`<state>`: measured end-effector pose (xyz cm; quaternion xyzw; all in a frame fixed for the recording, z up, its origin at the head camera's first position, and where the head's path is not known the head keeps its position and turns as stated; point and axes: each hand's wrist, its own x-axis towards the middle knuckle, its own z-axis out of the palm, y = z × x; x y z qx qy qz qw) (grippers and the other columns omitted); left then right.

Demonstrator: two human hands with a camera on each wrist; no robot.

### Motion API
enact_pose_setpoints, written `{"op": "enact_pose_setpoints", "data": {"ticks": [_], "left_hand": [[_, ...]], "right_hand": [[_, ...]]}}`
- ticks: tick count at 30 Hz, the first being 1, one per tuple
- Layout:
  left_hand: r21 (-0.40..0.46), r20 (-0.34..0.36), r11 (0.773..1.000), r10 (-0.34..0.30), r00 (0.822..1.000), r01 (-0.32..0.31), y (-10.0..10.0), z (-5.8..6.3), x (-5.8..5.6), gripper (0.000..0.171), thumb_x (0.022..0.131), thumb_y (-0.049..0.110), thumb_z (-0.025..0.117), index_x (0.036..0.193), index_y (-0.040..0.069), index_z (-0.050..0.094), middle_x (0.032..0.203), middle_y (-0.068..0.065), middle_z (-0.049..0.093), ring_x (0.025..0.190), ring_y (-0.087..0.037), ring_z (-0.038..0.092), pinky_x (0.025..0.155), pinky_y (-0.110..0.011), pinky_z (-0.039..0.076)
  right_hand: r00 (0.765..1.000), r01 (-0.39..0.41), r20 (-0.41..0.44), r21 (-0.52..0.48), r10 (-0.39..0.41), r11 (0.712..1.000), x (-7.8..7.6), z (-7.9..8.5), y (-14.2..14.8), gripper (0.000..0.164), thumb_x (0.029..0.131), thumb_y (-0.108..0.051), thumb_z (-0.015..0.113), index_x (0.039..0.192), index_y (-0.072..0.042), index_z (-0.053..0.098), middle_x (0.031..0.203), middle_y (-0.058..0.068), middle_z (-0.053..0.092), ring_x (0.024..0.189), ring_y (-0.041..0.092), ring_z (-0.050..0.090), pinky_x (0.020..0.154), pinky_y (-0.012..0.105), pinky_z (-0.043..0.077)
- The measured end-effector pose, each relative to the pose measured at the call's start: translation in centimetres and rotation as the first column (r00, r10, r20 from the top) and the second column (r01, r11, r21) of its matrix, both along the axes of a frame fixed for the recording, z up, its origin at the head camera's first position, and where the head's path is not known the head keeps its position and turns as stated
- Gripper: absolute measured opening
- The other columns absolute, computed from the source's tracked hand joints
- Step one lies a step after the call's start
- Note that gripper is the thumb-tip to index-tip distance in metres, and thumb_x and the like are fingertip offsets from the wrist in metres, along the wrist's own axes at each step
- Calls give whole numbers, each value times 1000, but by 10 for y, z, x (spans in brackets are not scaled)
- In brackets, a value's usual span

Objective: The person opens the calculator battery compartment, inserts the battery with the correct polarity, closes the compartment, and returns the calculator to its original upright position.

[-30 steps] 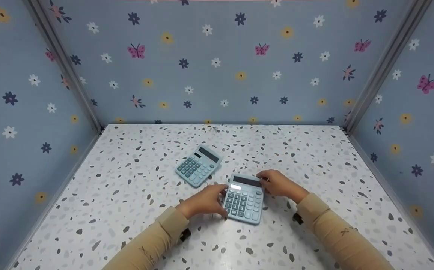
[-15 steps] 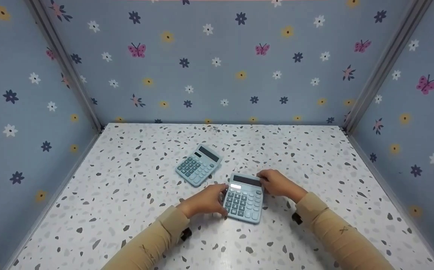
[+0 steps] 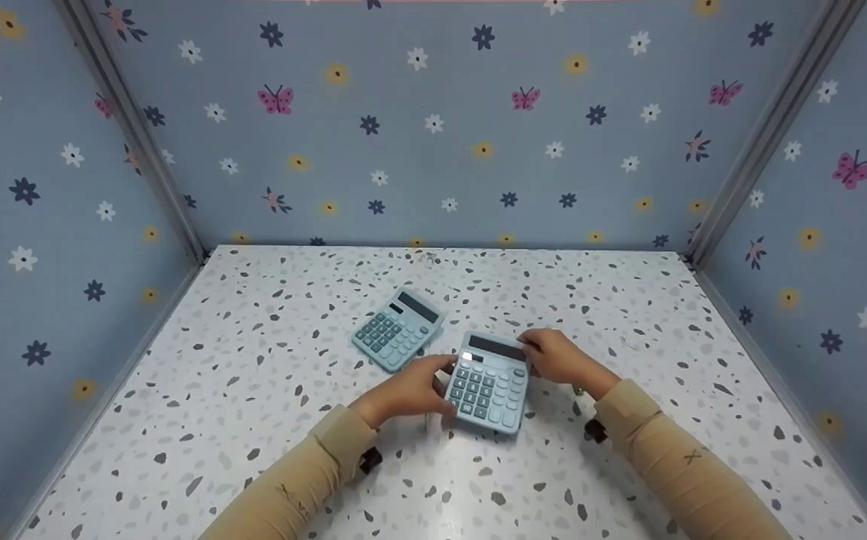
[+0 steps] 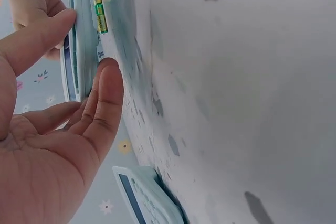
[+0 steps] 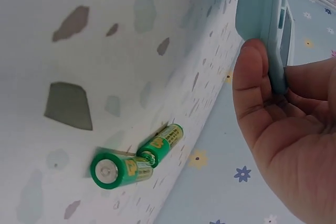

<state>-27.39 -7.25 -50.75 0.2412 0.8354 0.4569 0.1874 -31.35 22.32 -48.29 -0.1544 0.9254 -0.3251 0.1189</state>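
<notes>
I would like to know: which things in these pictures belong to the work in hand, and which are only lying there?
In the work:
held calculator, raised
left hand and right hand, both gripping it

Only lying there:
second calculator, untouched
two green batteries, loose near the right hand; possibly also for the work, but untouched

front calculator (image 3: 487, 382) between left grip (image 3: 407, 388) and right grip (image 3: 561, 358), second calculator (image 3: 398, 330) behind it leftward, two batteries (image 5: 122, 170) on table (image 3: 261, 360)

Smooth plastic calculator (image 3: 487, 386), glossy batteries (image 5: 119, 170), matt cloth sleeves (image 3: 291, 472), smooth, faintly shiny tabletop (image 3: 253, 360)
</notes>
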Motion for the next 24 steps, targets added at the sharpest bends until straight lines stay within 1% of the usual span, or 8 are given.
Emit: {"op": "enact_pose_setpoints", "data": {"ticks": [6, 8, 10, 12, 15, 19, 21, 24], "left_hand": [[32, 2, 999, 38, 999, -38, 1, 4, -1, 95, 80, 3, 87, 165, 3, 43, 147, -17, 60, 96, -17, 72, 83, -31, 65], [51, 7, 998, 37, 999, -37, 1, 6, 0, 93, 81, 2, 86, 165, 4, 44, 146, -17, 60, 94, -16, 71, 82, -31, 65], [76, 15, 996, 36, 999, -37, 1, 8, 1, 92, 82, 2, 86, 164, 3, 44, 144, -18, 61, 93, -16, 71, 81, -30, 65], [96, 25, 994, 46, 999, -48, 2, 10, 1, 92, 82, 1, 86, 164, 2, 44, 142, -19, 62, 94, -17, 70, 81, -30, 64], [121, 37, 990, 66, 997, -70, 3, 13, 0, 93, 82, 0, 86, 164, 0, 43, 140, -19, 63, 95, -18, 68, 81, -29, 63], [142, 58, 986, 82, 995, -90, 1, 15, -1, 93, 82, -1, 86, 165, 1, 42, 139, -19, 64, 97, -17, 68, 78, -27, 62], [144, 63, 985, 84, 994, -93, 1, 17, -1, 93, 83, 0, 86, 165, 3, 42, 139, -19, 64, 96, -17, 68, 77, -27, 62], [166, 62, 982, 77, 995, -86, 0, 19, -1, 94, 83, 0, 87, 166, 3, 42, 140, -19, 63, 100, -17, 70, 81, -29, 64]], "right_hand": [[1000, 4, -15, -28, -5, 1000, 0, 8, 3, 28, 114, -5, 48, 126, 7, 70, 92, 13, 71, 81, 21, 67, 69, 32, 56], [1000, 19, -10, -39, -19, 999, 0, 11, 4, 28, 114, -6, 48, 127, 7, 69, 93, 13, 71, 83, 25, 68, 69, 32, 56], [1000, 30, -6, -52, -31, 998, 0, 14, 5, 29, 114, -6, 47, 129, 7, 69, 94, 13, 71, 83, 25, 68, 70, 32, 57], [999, 41, -7, -65, -41, 997, 0, 17, 6, 28, 114, -6, 48, 129, 7, 68, 94, 13, 71, 83, 24, 68, 70, 32, 57], [999, 52, -4, -82, -53, 995, 1, 20, 7, 28, 113, -7, 48, 128, 6, 69, 96, 14, 71, 84, 27, 69, 71, 32, 57], [998, 67, 2, -97, -67, 993, 2, 24, 9, 28, 113, -7, 49, 127, 6, 69, 97, 14, 72, 88, 32, 70, 71, 32, 57], [998, 68, -3, -106, -68, 992, 3, 25, 10, 27, 113, -7, 49, 126, 5, 70, 95, 14, 72, 85, 29, 69, 70, 32, 57], [998, 67, -8, -124, -69, 990, 5, 29, 11, 27, 113, -7, 49, 126, 5, 70, 93, 14, 71, 82, 24, 68, 69, 30, 56]]}}
